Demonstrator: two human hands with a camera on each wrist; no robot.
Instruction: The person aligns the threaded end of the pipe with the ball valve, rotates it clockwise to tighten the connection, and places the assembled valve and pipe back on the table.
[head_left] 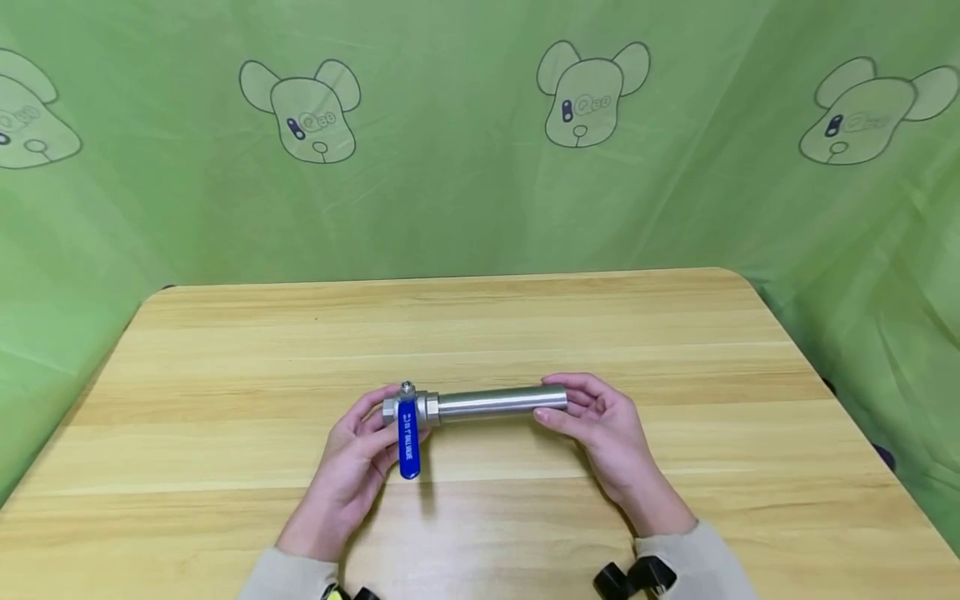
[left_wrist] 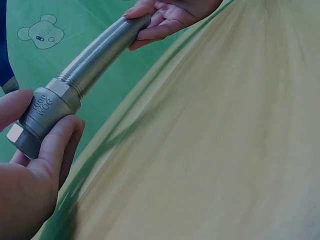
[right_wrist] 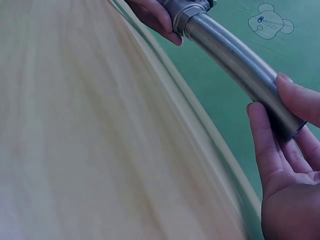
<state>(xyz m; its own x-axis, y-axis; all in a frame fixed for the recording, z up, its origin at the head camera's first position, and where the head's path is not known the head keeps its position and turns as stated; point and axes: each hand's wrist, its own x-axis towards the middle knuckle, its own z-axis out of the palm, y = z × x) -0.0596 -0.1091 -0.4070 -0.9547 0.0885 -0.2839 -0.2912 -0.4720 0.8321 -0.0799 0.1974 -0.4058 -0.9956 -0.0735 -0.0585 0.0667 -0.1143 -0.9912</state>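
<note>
A steel ball valve (left_wrist: 47, 111) with a blue lever handle (head_left: 408, 437) is joined to a steel pipe (head_left: 491, 402). Threads show where the pipe enters the valve's hex end. My left hand (head_left: 352, 467) grips the valve body, thumb on one side and fingers on the other; the lever points toward me. At the pipe's free end, my right hand (head_left: 611, 433) holds it between thumb and fingers, seen closely in the right wrist view. Valve and pipe are held roughly level above the table, the pipe running to the right.
Below the hands lies a light wood-grain table (head_left: 480, 333) with rounded far corners. A green curtain (head_left: 450, 208) printed with bear heads hangs behind it and at both sides. Black devices (head_left: 637, 577) sit at the cuffs of both sleeves.
</note>
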